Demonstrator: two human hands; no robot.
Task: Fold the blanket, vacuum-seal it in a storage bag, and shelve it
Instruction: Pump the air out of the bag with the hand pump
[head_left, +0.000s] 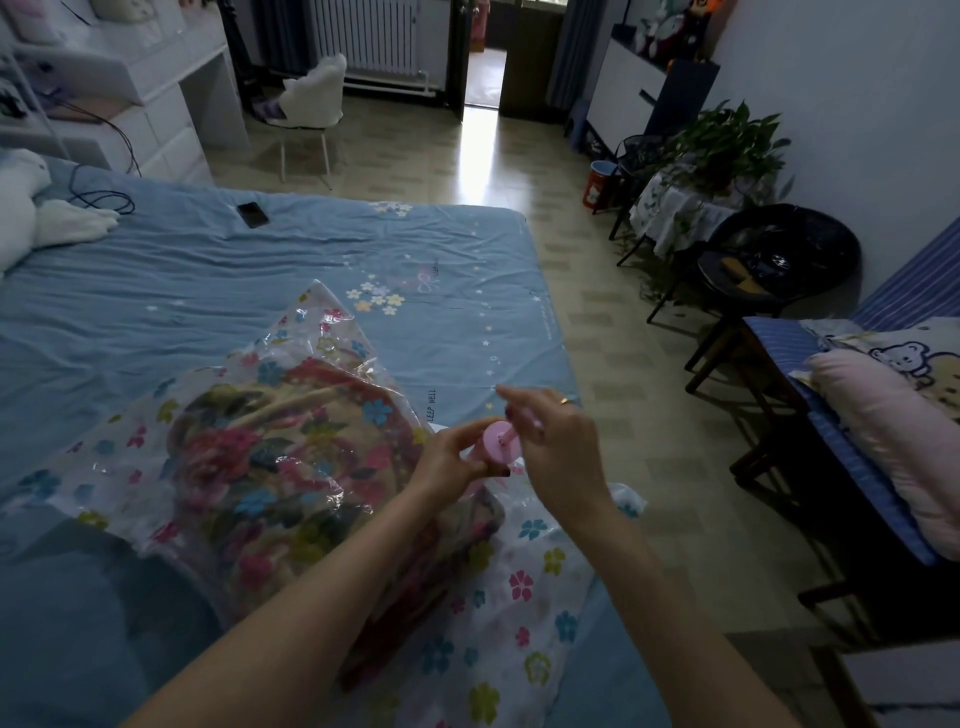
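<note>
A clear storage bag (524, 613) printed with small coloured flowers lies on the blue bed (208, 291). Inside it I see the folded flowered blanket (280, 457) in red, pink and beige. A pink hand pump (500, 441) stands over the bag near the bed's right edge. My left hand (451, 457) grips the pump's round body from the left. My right hand (550, 441) holds the thin pink handle at the pump's top, fingers pinched on it. The pump's lower end is hidden behind my hands.
A black phone (253, 214) and a dark cable (98, 200) lie on the far part of the bed, a white plush toy (31, 208) at the left. To the right are tiled floor, a black chair (769, 265), plants and a pink pillow (898, 431).
</note>
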